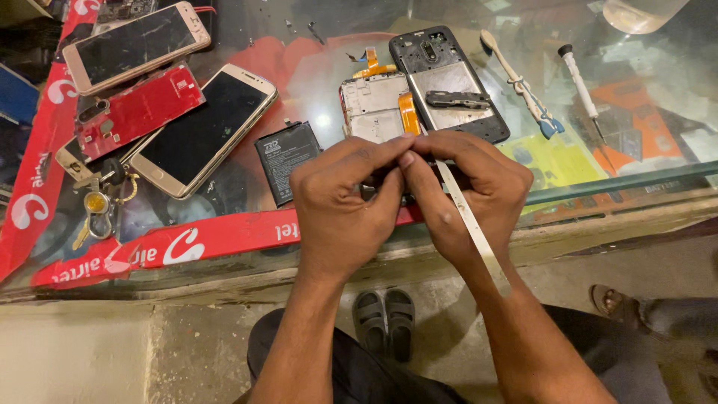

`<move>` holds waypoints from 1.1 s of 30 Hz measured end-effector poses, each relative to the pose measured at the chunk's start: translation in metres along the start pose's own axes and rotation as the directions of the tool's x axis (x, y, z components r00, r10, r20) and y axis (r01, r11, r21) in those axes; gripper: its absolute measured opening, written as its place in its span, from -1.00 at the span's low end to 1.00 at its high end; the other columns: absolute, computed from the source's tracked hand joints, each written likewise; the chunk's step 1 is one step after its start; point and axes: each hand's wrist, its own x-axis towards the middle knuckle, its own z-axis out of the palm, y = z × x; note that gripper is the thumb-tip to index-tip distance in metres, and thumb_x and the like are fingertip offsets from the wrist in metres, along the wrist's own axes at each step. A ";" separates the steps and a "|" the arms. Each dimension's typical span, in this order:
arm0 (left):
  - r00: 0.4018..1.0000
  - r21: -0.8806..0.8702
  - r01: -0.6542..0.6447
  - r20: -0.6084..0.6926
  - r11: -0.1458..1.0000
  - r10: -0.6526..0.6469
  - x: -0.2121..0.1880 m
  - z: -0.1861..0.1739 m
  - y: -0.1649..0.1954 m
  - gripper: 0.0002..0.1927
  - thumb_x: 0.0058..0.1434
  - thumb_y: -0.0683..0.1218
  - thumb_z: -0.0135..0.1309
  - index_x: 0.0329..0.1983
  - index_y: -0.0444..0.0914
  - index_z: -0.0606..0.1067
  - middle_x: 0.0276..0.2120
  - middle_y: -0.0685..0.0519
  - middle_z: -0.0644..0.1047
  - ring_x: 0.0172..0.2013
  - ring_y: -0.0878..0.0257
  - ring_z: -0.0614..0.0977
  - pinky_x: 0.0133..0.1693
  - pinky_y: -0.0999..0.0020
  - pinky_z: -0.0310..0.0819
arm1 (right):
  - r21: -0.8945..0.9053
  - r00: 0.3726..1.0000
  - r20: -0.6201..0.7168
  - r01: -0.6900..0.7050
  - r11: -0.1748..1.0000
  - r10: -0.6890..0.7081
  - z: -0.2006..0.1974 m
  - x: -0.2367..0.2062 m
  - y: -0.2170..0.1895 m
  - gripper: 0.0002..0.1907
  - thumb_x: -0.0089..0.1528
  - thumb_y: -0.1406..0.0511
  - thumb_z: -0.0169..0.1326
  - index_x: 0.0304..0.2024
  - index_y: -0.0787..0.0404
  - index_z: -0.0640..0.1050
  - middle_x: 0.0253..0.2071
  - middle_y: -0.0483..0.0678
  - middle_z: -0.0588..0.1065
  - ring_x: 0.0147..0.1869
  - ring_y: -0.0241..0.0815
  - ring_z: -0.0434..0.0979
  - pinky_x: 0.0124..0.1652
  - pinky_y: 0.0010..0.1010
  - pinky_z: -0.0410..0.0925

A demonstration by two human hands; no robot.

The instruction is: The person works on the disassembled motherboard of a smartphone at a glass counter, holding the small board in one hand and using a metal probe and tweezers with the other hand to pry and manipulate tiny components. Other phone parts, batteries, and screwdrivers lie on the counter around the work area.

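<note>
At my far left lie two gold phones with dark blank screens, the smaller phone point(134, 45) above the larger phone point(206, 127). A red banner strip point(187, 243) with white lettering runs under the glass. The black battery's grey label point(284, 155) faces up.

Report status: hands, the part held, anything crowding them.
Left hand and right hand pinched together on a small dark part, mostly hidden. Tweezers in right hand. Phone battery and opened phone frame close by.
</note>
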 end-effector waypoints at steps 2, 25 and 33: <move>1.000 -0.015 0.012 0.013 1.000 -0.011 -0.001 0.000 0.000 -0.74 0.24 -0.33 0.23 -0.02 -0.26 0.65 -0.32 0.04 0.65 -0.37 0.40 0.66 -0.32 0.52 0.52 | -0.002 1.000 0.006 0.016 1.000 -0.016 -0.001 -0.001 0.001 -0.87 0.31 0.49 0.29 -0.09 0.39 0.64 -0.13 0.09 0.64 -0.15 -0.21 0.70 -0.13 -0.50 0.51; 0.994 -0.070 0.108 0.008 0.992 -0.107 0.003 0.000 -0.004 -0.70 0.20 -0.29 0.27 0.01 -0.24 0.62 -0.31 0.06 0.67 -0.33 0.41 0.72 -0.28 0.55 0.63 | 0.388 0.989 -0.038 -0.118 0.914 0.144 -0.002 -0.005 -0.001 -0.81 0.36 0.46 -0.02 -0.05 0.39 0.59 -0.11 0.02 0.59 -0.14 -0.24 0.66 -0.07 -0.48 0.56; 0.995 -0.053 0.098 -0.006 0.994 -0.098 0.003 -0.003 -0.006 -0.75 0.29 -0.25 0.24 0.04 -0.26 0.64 -0.30 0.07 0.65 -0.35 0.40 0.61 -0.28 0.51 0.49 | 0.526 0.988 0.008 -0.135 0.840 0.153 -0.001 -0.014 0.009 -0.88 0.38 0.56 0.09 -0.04 0.44 0.46 -0.09 0.19 0.57 -0.08 -0.18 0.66 -0.02 -0.40 0.57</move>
